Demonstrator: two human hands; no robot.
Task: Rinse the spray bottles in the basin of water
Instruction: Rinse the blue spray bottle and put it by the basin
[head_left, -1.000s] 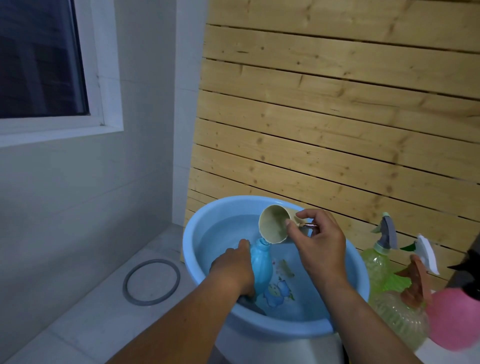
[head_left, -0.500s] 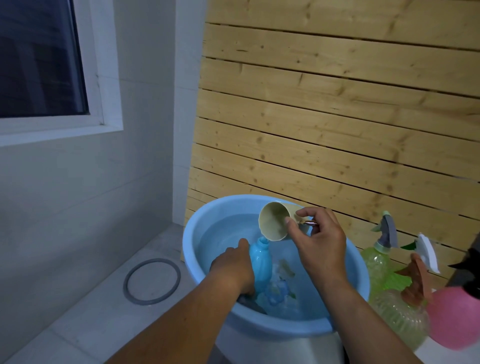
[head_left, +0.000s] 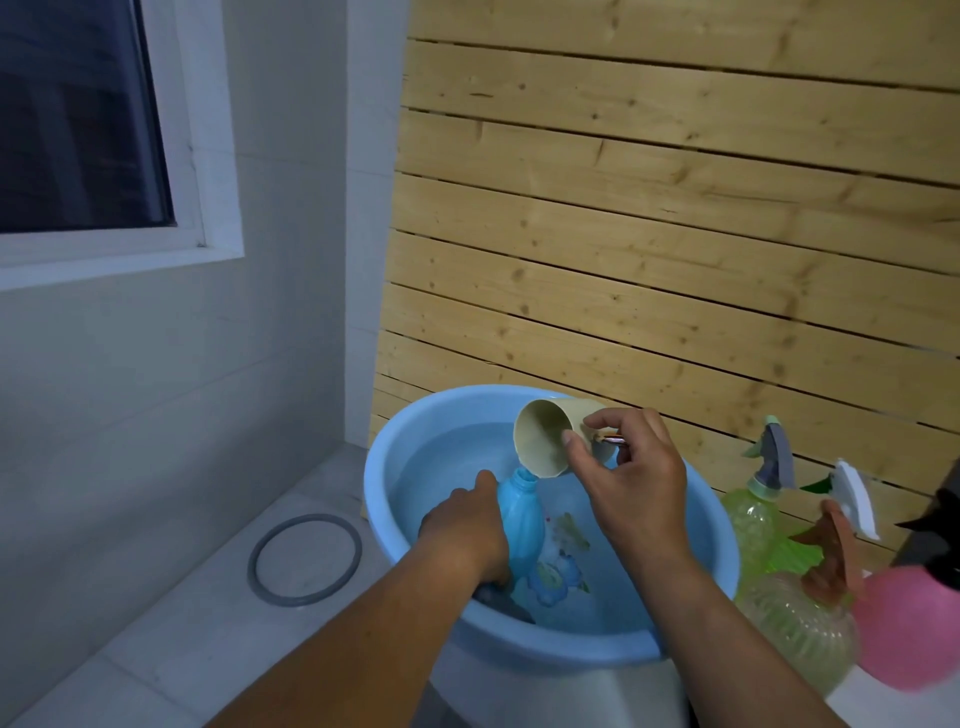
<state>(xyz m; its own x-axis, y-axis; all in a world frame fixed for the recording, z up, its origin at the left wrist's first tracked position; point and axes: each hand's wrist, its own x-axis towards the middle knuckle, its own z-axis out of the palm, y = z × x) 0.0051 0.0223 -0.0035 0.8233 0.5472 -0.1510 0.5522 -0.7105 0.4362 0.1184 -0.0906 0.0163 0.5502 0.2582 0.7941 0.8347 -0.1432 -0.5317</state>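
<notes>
Blue bottle (head_left: 519, 525) upright in basin (head_left: 384, 499), gripped by left hand (head_left: 467, 535), neck just under tipped cup (head_left: 545, 441); right hand (head_left: 634, 483) above, pinching cup handle, wrist bent downward.

A single head-worn view looked forward and down, close over the basin (head_left: 395, 525), which sat low and center; slats (head_left: 675, 234) rose behind it, a window (head_left: 78, 119) to its upper left.
</notes>
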